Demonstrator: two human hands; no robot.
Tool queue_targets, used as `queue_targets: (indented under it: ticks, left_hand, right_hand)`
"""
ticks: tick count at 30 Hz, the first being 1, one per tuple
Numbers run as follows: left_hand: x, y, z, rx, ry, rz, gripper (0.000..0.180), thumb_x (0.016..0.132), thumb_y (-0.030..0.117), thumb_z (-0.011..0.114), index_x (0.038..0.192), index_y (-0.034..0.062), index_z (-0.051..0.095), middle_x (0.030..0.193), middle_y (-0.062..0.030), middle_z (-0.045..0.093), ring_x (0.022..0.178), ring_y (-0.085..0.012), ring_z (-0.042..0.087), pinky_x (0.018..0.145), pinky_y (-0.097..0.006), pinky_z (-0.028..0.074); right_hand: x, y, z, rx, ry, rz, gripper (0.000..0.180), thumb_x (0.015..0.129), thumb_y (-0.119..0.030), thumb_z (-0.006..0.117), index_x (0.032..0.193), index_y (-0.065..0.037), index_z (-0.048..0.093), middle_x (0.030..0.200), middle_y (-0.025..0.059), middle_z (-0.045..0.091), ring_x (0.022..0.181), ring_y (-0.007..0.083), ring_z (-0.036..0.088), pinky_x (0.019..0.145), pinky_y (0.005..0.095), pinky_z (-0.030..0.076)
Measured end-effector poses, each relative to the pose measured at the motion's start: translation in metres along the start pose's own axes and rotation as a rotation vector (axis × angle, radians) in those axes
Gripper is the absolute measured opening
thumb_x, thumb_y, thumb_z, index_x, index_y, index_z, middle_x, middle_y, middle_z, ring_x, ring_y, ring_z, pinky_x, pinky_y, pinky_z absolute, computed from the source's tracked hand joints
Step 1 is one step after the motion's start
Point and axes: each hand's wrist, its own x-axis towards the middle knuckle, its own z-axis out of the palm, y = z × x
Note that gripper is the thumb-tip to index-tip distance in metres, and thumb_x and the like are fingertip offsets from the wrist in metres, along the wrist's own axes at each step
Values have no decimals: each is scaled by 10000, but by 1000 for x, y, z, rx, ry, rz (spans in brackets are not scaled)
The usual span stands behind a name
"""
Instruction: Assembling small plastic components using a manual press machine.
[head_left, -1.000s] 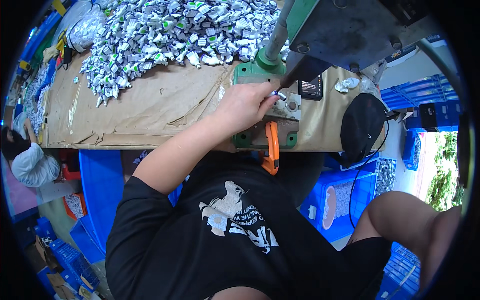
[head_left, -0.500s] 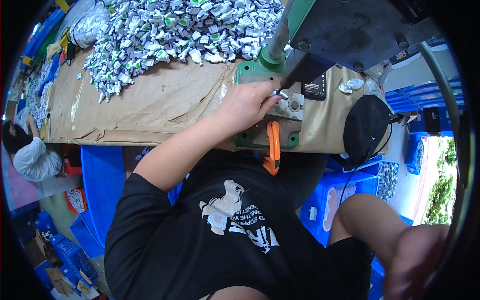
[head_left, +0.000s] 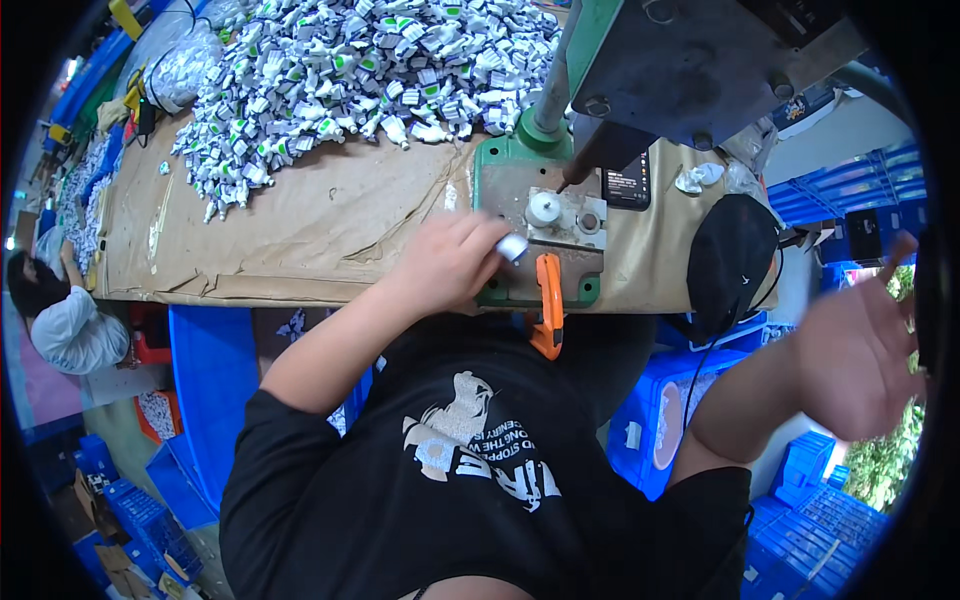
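Observation:
My left hand (head_left: 450,262) pinches a small white plastic piece with a dark end (head_left: 512,247) between thumb and fingers, just left of an orange handle (head_left: 549,300). Beyond it stands a green press (head_left: 497,160) with a metal plate on its base. A round white fixture (head_left: 543,208) with a small pin on top sits on that plate, and the press's pointed dark rod (head_left: 580,175) hangs beside and above it. My right hand (head_left: 860,355) is raised at the far right rim, blurred, with its fingertips at the dark picture edge; whether they hold anything is hidden.
A large heap of small white, blue and green plastic pieces (head_left: 350,80) covers the table's (head_left: 270,245) back. Right of the press lie a phone (head_left: 627,180) and a black cap (head_left: 733,260). Blue bins (head_left: 640,430) stand below. Another person (head_left: 75,325) sits at far left.
My left hand has drawn back toward me from the press with the small piece, uncovering the white fixture. My right hand has risen along the right rim.

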Motion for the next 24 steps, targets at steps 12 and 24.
queue_targets:
  ticks: [12, 24]
  left_hand:
    - [-300, 1, -79, 122, -241, -602, 107, 806, 31, 602, 908, 13, 570, 848, -148, 559, 770, -311, 560, 673, -401, 474]
    - [-27, -113, -29, 298, -68, -769, 388, 891, 333, 616, 1196, 95, 586, 823, -134, 637, 751, -294, 623, 666, -405, 486]
  right_hand:
    - [-216, 103, -88, -583, 3, 898, 183, 987, -132, 484, 1007, 4, 606, 862, 30, 590, 786, 95, 551, 749, 227, 456]
    - [-227, 102, -89, -554, -38, 974, 183, 975, -119, 508, 937, 18, 623, 837, 24, 603, 740, 75, 538, 695, 211, 445]
